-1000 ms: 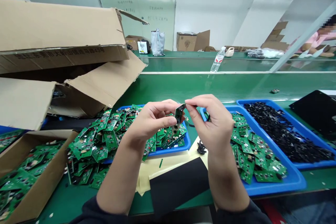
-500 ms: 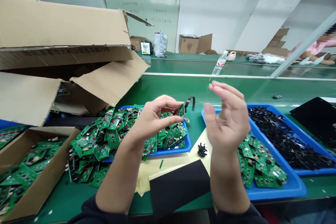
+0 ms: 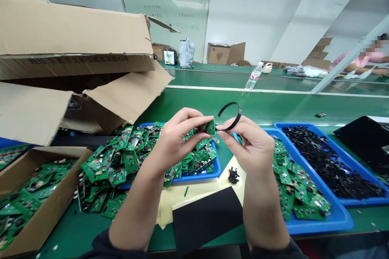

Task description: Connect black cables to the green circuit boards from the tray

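Note:
My left hand (image 3: 176, 141) pinches a small green circuit board (image 3: 208, 128) above the left blue tray (image 3: 200, 176), which is heaped with green boards. My right hand (image 3: 253, 147) is closed too, its thumb and fingers gripping the lower end of a thin black strip (image 3: 231, 115) that curls up in an arc beside the board. The strip's lower end touches the board's right edge. Both hands are raised over the gap between the two board trays.
A middle blue tray (image 3: 334, 218) holds more green boards; a right blue tray (image 3: 377, 192) holds black small parts. Cardboard boxes (image 3: 75, 48) stand at left, one (image 3: 45, 214) full of boards. Black sheet (image 3: 206, 214) and yellow paper lie near me. A person sits far right.
My right hand let go, swung open to the right, then came back and now grips the black strip, which has lifted from the board into a curled arc. The left hand kept the board.

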`<state>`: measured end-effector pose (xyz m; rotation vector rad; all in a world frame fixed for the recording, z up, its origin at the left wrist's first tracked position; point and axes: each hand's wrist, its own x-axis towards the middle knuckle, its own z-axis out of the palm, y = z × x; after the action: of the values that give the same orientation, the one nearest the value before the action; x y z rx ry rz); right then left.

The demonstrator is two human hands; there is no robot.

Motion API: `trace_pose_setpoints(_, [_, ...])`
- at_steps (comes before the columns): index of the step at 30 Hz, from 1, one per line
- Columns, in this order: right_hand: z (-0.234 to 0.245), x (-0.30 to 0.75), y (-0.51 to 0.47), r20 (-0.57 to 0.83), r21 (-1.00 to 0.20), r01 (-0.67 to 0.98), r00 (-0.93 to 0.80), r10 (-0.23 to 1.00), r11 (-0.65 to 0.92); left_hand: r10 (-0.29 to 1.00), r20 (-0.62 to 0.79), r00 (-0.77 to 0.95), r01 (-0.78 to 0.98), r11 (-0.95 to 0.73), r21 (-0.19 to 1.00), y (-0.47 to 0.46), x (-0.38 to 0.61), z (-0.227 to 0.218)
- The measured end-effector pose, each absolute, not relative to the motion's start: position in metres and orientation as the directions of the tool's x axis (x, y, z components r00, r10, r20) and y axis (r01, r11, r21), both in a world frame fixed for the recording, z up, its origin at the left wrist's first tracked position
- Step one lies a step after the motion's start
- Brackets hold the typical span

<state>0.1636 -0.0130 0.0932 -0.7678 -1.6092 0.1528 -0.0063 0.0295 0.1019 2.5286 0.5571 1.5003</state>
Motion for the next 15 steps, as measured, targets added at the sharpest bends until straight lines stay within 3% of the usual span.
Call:
trace_pose_setpoints(3, [0.095, 0.17, -0.012, 0.863, -0.412, 0.449, -0.086, 0.497, 0.793, 0.444, 0.796, 0.412, 0.223, -0.896, 0.384, 0.03, -0.006, 0.1])
trace_pose_setpoints(6, [0.098, 0.178, -0.015, 0.79, -0.423, 0.379, -0.292, 0.54, 0.823, 0.502, 0.79, 0.353, 0.194, -0.865, 0.463, 0.032, -0.006, 0.098])
trace_pose_setpoints(8, [0.098, 0.181, -0.017, 0.743, -0.512, 0.289, -0.325, 0.585, 0.809, 0.503, 0.804, 0.315, 0.191, -0.864, 0.466, 0.034, -0.006, 0.097])
trace_pose_setpoints(12, [0.095, 0.178, -0.016, 0.608, -0.793, 0.065, 0.007, 0.794, 0.606, 0.413, 0.864, 0.288, 0.226, -0.906, 0.358, 0.035, -0.003, 0.096])
trace_pose_setpoints(15, [0.095, 0.168, -0.014, 0.449, -0.893, -0.067, -0.061, 0.891, 0.445, 0.358, 0.885, 0.3, 0.266, -0.922, 0.282, 0.034, -0.001, 0.097])
